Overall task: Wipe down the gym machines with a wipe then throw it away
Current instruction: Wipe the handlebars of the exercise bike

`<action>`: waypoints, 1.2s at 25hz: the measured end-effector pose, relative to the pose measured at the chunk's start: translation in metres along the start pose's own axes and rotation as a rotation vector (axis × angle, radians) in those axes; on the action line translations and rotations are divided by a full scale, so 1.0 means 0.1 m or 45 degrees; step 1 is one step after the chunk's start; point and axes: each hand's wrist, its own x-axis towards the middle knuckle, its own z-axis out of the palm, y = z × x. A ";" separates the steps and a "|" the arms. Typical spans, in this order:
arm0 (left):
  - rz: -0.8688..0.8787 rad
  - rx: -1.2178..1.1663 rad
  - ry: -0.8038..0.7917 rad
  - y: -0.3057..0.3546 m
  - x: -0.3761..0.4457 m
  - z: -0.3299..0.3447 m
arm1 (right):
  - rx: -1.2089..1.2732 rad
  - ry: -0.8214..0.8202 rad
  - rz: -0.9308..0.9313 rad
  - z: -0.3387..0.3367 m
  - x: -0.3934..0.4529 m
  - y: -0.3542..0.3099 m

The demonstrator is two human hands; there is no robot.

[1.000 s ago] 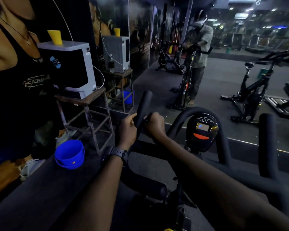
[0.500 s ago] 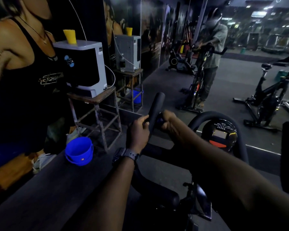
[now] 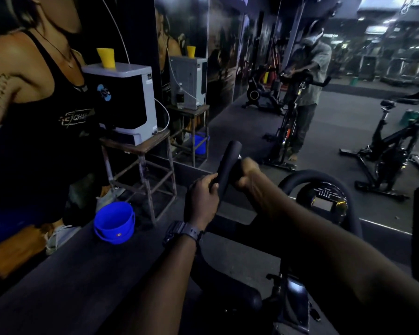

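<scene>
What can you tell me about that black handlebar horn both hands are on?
The horn is a black, padded-looking bar with a rounded tip, rising tilted up and to the right from the bike's handlebar. It looks matte, like foam or rubber. The left hand grips its lower part from the left; the right hand is curled against its right side. No wipe shows clearly in the dim light.

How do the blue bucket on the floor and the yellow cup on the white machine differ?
The bucket is blue, wide and squat; the cup is yellow, narrow and tapered. The bucket sits on the dark floor by the stool; the cup stands high on the machine. The bucket is plainly larger. Both stand open side up.
</scene>
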 end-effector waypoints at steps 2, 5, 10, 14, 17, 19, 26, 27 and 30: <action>-0.010 0.007 -0.001 0.00 0.00 0.00 | -0.014 -0.054 -0.024 -0.13 -0.45 0.30; 0.002 0.008 0.005 0.01 0.01 -0.01 | -0.085 -0.072 -0.058 -0.21 -0.62 0.34; 0.002 -0.024 -0.011 0.00 -0.01 0.00 | 0.099 0.133 -0.225 0.10 -0.19 -0.24; -0.012 -0.043 -0.003 -0.03 0.02 0.02 | 0.067 -0.002 -0.121 -0.02 -0.40 0.28; -0.010 -0.059 -0.023 -0.05 0.01 0.03 | -0.023 0.083 -0.312 0.07 -0.36 -0.11; -0.039 -0.075 -0.023 -0.07 0.03 0.03 | -0.508 0.284 -0.644 0.05 -0.30 -0.28; -0.036 -0.067 -0.025 -0.05 0.01 0.04 | -1.413 0.331 -1.412 -0.04 -0.34 -0.34; -0.024 -0.058 -0.017 -0.05 0.01 0.05 | -1.556 0.264 -1.489 -0.07 -0.38 -0.35; -0.047 -0.077 0.017 -0.05 0.01 0.04 | -1.938 -0.101 -1.568 -0.14 -0.48 -0.27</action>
